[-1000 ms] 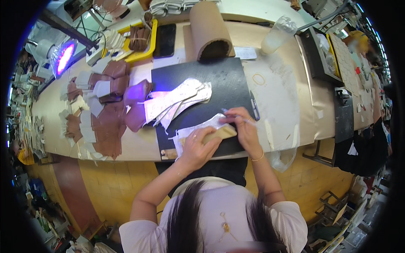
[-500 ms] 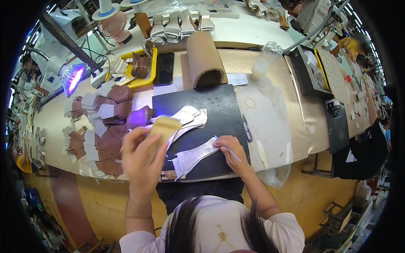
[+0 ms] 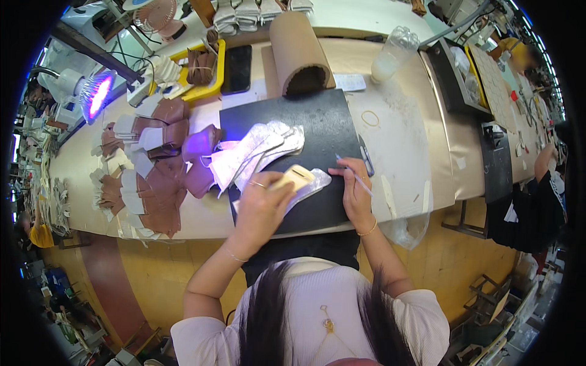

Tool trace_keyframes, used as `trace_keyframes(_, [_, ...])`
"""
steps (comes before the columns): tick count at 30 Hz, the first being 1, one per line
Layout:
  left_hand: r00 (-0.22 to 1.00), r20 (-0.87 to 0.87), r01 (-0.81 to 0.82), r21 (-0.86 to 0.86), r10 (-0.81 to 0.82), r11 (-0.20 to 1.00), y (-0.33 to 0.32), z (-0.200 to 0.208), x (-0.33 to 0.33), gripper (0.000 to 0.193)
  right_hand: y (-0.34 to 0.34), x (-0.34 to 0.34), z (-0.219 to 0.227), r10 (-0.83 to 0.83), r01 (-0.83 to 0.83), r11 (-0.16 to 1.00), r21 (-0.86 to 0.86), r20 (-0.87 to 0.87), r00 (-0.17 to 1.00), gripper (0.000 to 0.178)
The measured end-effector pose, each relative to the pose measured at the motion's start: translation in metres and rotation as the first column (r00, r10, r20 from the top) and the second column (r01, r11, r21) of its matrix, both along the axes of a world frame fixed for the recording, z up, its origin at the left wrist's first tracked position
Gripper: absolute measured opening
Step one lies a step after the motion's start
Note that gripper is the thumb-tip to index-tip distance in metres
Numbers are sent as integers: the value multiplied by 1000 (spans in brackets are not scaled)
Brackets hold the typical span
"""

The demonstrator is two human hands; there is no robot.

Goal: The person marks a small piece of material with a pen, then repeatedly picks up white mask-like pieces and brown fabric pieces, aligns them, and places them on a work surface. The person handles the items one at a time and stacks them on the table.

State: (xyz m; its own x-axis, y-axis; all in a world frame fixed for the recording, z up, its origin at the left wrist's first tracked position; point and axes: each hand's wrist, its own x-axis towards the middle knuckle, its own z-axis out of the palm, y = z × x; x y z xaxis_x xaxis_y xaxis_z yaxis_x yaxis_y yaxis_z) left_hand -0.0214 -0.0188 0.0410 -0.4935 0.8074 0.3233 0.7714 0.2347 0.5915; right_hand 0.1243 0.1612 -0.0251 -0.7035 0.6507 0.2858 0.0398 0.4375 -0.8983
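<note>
My left hand (image 3: pixel 262 204) presses a small tan template (image 3: pixel 294 177) onto a pale cut piece (image 3: pixel 311 186) that lies on the black mat (image 3: pixel 317 131). My right hand (image 3: pixel 353 189) rests on the mat just right of that piece and holds a thin white pen (image 3: pixel 355 177). A fanned stack of pale pieces (image 3: pixel 256 149) lies on the mat's left part, lit purple at its left end.
Brown and white cut pieces (image 3: pixel 149 177) cover the table's left. A purple lamp (image 3: pixel 97 94), a cardboard roll (image 3: pixel 296 52), a dark phone (image 3: pixel 237 68), a yellow tray (image 3: pixel 198 70) and a plastic bottle (image 3: pixel 394 55) stand behind. Another person (image 3: pixel 537 195) sits at the far right.
My left hand, raised with the tan template half a second ago, has come down and set it on the pale piece. My right hand has stayed near the piece.
</note>
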Motion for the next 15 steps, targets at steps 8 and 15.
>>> trace_keyframes(8, [999,46,6,-13,-6,1000,18,-39,26,21,-3,-2,4,17,-29,987,-160,-73,997,32])
trace_keyframes(15, [999,33,14,-15,-13,1000,26,-43,30,22,-1,-2,4,15,-25,985,-170,-59,998,32])
